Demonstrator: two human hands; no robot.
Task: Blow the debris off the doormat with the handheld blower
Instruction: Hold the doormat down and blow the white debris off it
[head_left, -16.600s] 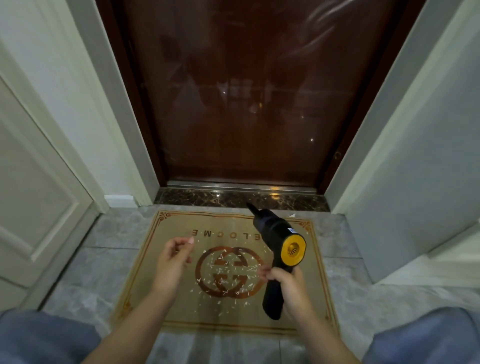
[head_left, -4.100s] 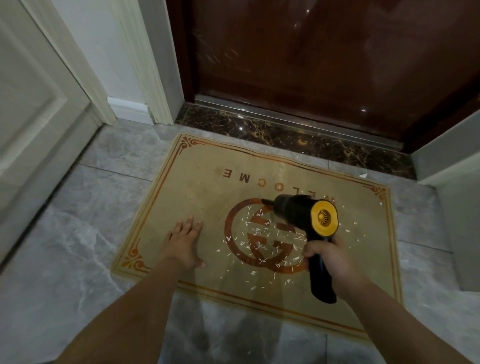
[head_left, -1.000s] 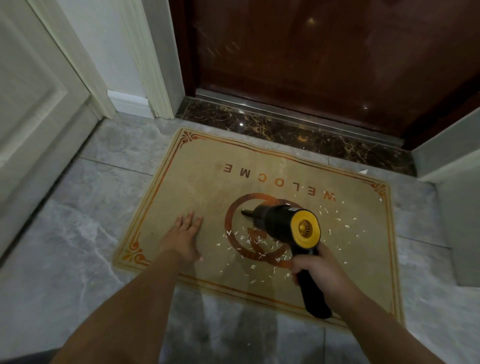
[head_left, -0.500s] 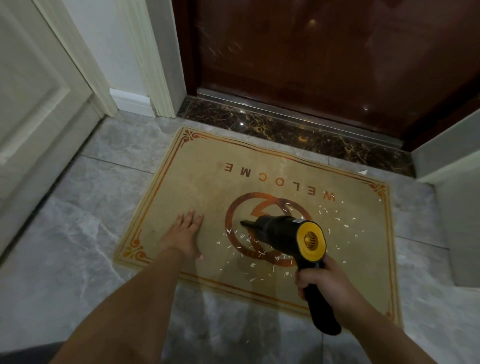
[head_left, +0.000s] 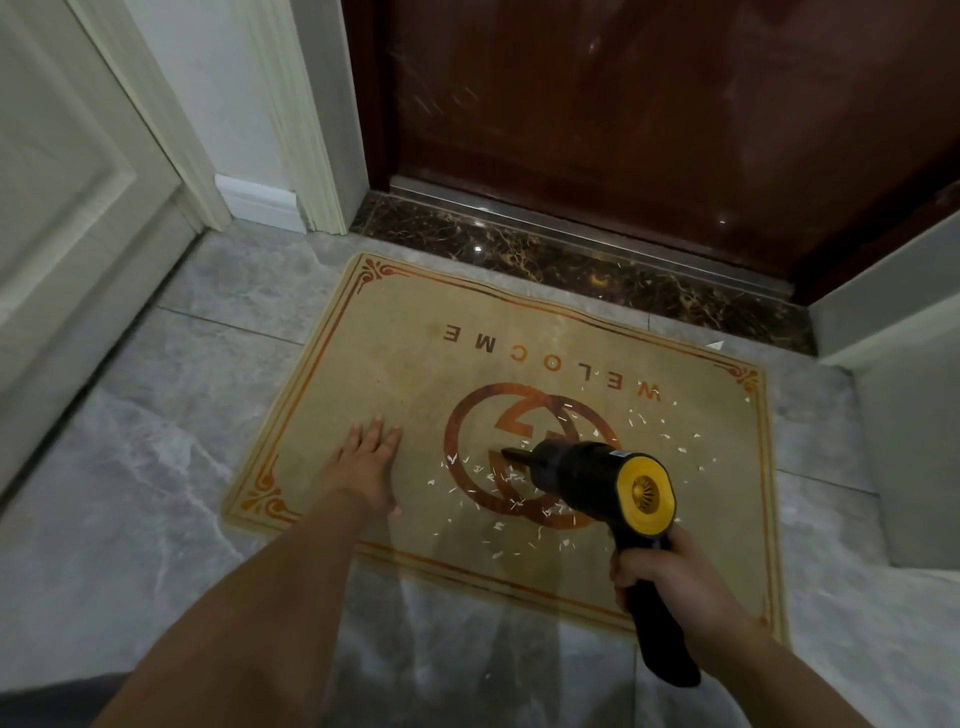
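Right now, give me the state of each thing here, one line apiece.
Doormat: flat on the floor, pinned by the left hand.
Debris: white bits scattered over the logo and the mat's right part.
Blower: held above the mat, nozzle pointing left.
Left hand: flat, pressing the mat.
Right hand: gripping the blower's handle.
Door: closed.

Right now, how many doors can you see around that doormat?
2. A dark brown door stands straight ahead, just beyond the doormat. A white panelled door is on the left side. Others may lie outside the picture.
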